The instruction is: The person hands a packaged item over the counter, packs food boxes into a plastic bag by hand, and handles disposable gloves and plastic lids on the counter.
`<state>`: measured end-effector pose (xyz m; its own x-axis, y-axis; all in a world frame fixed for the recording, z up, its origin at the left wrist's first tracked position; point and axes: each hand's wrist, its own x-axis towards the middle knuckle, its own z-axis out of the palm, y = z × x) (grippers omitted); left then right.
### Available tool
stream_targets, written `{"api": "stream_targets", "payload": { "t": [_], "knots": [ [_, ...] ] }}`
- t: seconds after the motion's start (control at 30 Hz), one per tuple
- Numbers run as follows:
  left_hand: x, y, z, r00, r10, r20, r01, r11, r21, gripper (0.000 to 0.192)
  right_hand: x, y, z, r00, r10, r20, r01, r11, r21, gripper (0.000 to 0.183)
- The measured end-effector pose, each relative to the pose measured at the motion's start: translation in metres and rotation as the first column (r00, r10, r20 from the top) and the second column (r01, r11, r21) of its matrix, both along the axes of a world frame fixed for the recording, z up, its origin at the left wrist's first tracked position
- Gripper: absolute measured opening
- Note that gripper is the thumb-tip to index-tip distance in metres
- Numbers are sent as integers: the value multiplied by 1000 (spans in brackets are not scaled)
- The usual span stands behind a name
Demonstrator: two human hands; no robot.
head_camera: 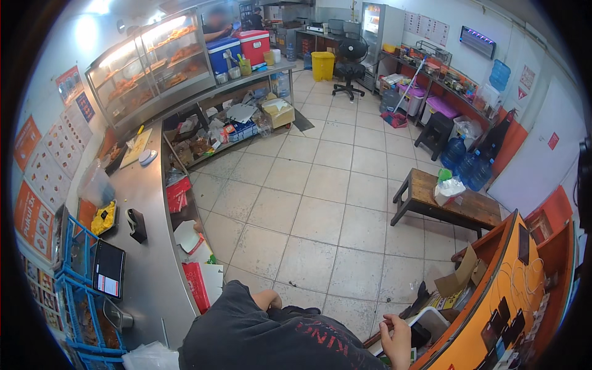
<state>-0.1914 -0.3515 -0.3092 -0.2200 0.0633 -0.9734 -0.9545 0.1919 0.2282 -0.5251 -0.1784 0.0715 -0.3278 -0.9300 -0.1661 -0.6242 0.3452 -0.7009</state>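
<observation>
My left hand (274,300) hangs at the front of my dark T-shirt (273,333), largely hidden by the sleeve and forearm, so its fingers are unclear. On the other side, my right hand (396,336) is held low with its fingers loosely bent and apart, and nothing shows in it. Just beyond that hand is a white plastic bin (432,319) beside the orange counter (506,277). A brown strip (372,341) runs behind the fingers; whether they touch it cannot be told. To my left is a steel counter (152,273) carrying a tablet (109,268) and blue plastic baskets (76,305).
A lit glass food cabinet (148,64) stands at the far left near red and blue coolers (252,46). Flattened cartons (203,277) lie under the steel counter. A wooden bench (425,199) and water jugs (453,152) stand right. A person (217,27) is behind the coolers.
</observation>
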Motion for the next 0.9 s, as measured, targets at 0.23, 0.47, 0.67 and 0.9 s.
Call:
{"api": "stream_targets", "payload": {
  "t": [0.23,0.47,0.67,0.9],
  "knots": [
    [-9,-1,12,996,-65,-65,63,998,-29,28,3,7,-6,999,-3,-49,-2,994,-106,21],
    [8,-7,-67,996,-94,-3,93,991,-95,21,3,11,-4,999,18,-33,-21,994,-112,22],
    [7,-9,-42,998,47,-37,-50,996,-67,20,4,11,-9,998,32,-46,-37,992,-117,23],
    [-7,-14,9,777,495,389,-579,805,132,31,6,11,-7,998,22,-56,-26,997,-79,23]
  ]
}}
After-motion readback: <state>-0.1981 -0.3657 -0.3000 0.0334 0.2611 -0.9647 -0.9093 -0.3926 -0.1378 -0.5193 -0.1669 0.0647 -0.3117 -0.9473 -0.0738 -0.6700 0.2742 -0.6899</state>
